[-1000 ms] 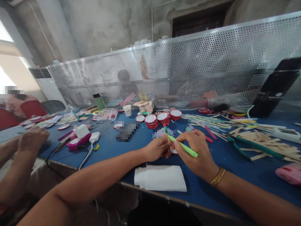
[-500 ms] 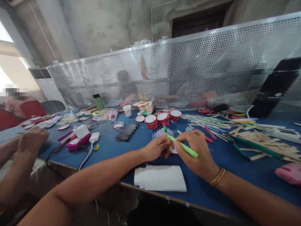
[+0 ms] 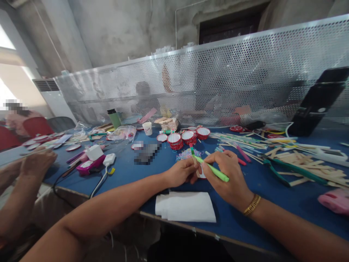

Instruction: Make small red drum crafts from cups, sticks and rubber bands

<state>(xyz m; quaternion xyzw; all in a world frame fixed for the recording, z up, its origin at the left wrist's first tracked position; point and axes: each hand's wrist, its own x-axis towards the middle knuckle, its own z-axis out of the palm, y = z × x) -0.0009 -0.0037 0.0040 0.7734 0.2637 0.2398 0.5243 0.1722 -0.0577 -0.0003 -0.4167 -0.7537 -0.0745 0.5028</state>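
My left hand (image 3: 182, 173) is closed on a flat wooden craft stick (image 3: 192, 150) whose upper end is coloured red and green. In my right hand (image 3: 229, 180) is a light green marker (image 3: 219, 174), its tip end close to the stick; whether they touch I cannot tell. Partly hidden between the hands, a white disc with a red rim (image 3: 202, 175) lies on the table. Just beyond my fingers is a tangle of pastel strings or bands (image 3: 183, 155). A folded white cloth or paper (image 3: 187, 207) lies at the table edge below my hands.
Several red toy drums (image 3: 175, 141) stand behind the strings. Green-handled pliers (image 3: 276, 173) and a heap of craft sticks (image 3: 313, 163) lie to the right. A magenta case (image 3: 88, 165) and white charger (image 3: 109, 159) sit left. Another person's hands (image 3: 40, 162) work at far left.
Both hands keep nearly the same pose. The marker and the stick have shifted only very slightly.
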